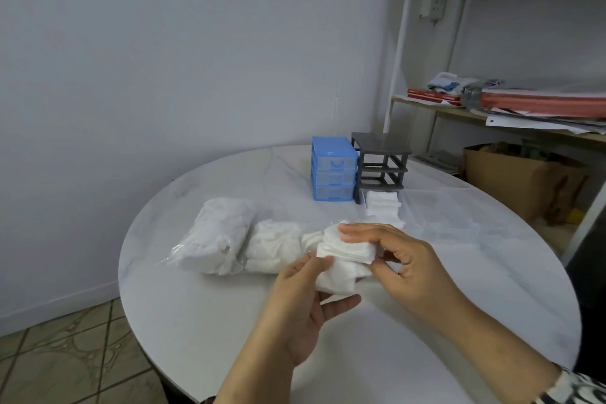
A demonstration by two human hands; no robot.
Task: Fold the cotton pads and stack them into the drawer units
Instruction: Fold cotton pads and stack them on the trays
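Note:
Both my hands hold a small stack of white cotton pads [346, 251] above the round white table [203, 311]. My right hand [398, 259] pinches the stack from the right, fingers over its top. My left hand [303, 302] supports it from below and the left, palm up. More loose pads [334, 280] lie under the stack. A blue drawer unit [333, 172] with three shut drawers stands at the back, beside a grey drawer frame [380, 164] with empty slots. A clear drawer holding folded pads [383, 207] sits in front of the grey frame.
Two clear plastic bags of white pads [223, 239] lie left of my hands. Another clear drawer [449, 226] sits on the table at the right. A shelf with papers and books [511, 102] stands at the right, a cardboard box [511, 177] below it.

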